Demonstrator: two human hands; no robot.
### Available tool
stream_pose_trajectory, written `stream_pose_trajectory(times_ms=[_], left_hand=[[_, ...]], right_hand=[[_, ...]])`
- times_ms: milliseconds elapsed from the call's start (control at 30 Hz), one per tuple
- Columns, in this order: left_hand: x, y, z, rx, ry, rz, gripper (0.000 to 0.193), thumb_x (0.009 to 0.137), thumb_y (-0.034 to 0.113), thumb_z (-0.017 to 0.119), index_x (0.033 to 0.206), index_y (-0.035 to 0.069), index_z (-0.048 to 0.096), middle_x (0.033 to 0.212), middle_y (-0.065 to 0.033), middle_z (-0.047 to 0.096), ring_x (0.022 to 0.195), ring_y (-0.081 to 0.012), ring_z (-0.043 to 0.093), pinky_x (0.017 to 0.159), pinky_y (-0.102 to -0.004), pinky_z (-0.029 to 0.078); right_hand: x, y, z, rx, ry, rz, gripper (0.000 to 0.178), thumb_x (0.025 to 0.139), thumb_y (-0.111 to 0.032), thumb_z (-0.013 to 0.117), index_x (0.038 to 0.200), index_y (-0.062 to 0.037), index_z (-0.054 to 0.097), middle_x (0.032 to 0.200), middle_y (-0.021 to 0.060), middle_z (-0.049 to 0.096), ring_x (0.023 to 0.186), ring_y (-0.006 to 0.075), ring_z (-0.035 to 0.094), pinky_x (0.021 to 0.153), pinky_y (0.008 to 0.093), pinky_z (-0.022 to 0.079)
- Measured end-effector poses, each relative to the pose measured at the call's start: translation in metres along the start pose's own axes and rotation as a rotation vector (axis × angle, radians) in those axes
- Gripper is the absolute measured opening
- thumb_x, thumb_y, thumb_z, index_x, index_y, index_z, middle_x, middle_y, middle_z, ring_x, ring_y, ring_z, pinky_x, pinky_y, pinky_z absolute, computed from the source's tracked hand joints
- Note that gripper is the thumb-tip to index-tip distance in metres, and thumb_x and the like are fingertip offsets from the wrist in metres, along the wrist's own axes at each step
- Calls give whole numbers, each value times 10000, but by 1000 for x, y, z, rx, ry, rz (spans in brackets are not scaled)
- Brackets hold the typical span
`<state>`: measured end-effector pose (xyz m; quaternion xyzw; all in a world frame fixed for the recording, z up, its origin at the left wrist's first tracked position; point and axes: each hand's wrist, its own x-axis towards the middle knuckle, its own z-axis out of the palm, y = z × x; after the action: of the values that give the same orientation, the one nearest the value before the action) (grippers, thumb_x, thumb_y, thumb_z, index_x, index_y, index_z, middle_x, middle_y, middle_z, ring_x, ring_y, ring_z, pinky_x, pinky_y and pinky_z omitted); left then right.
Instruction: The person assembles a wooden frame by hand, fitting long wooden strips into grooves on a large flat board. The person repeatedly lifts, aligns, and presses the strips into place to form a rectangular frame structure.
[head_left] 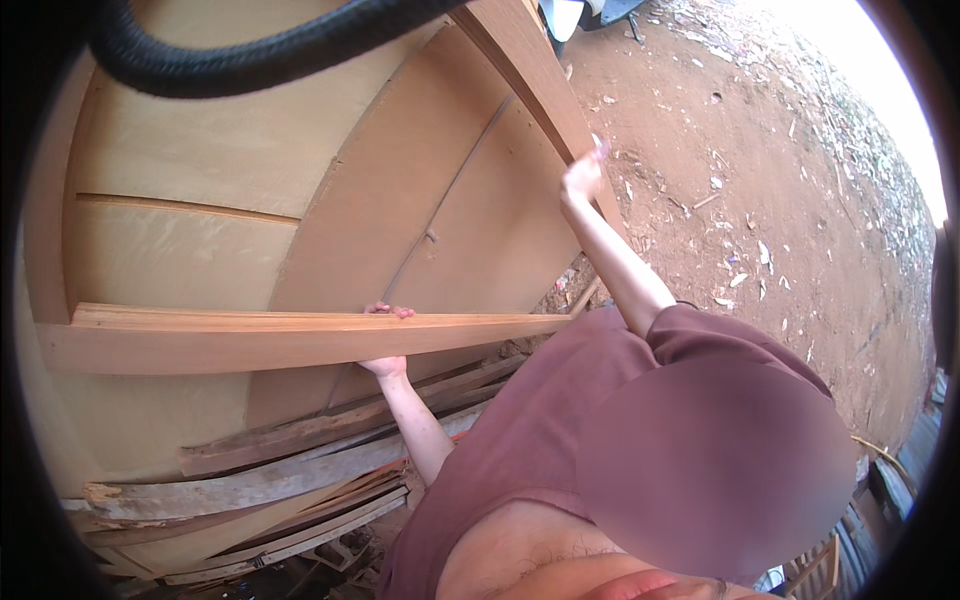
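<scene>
A large wooden frame (230, 345) of smooth reddish-brown boards stretches across the view, its near board running from the left toward my body. My left hand (384, 367) is closed round this near board, with the palm on the near side and the fingertips showing over the far edge. Farther off to the right, my right hand (584, 178) is closed at the slanting far board (530, 80) of the same frame. Its fingers are slightly blurred and partly hidden.
Pale wooden panels (200, 150) and a brown panel (350, 230) lie behind and under the frame. Several old planks (270, 490) are stacked at lower left. A black braided hose (250, 60) crosses the top. Brown dirt ground (700, 150) with scattered leaves stretches right; part of a vehicle shows at the top.
</scene>
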<state>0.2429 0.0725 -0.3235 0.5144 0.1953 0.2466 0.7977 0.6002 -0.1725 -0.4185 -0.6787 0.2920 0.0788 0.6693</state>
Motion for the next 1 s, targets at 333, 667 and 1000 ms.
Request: stream_pose_trajectory(times_ms=[333,667,1000], left_hand=[[1,-6,-2,-36,-34,25,773,940,727,371,1154,13,575,957,-143,612,931,-350,657,948,-563,512],[0,-5,8,-84,13,62,790,942,731,353,1140,1,579,946,-158,632,911,-359,671,943,-570,518],[1,-1,13,-23,-33,53,777,952,727,322,1115,15,586,860,-209,674,889,-367,674,916,-521,523]], right_hand=[[-69,-181,52,91,-116,-1353,579,1107,-313,328,1627,-61,280,1703,166,237,1579,410,150,1274,517,114],[-33,-31,8,152,-3,-182,618,1138,-354,224,1638,4,158,1673,176,315,1581,300,208,1296,403,103],[-72,-275,75,139,-77,-1539,600,1094,-312,394,1566,54,328,1655,227,309,1558,420,210,1251,559,160]])
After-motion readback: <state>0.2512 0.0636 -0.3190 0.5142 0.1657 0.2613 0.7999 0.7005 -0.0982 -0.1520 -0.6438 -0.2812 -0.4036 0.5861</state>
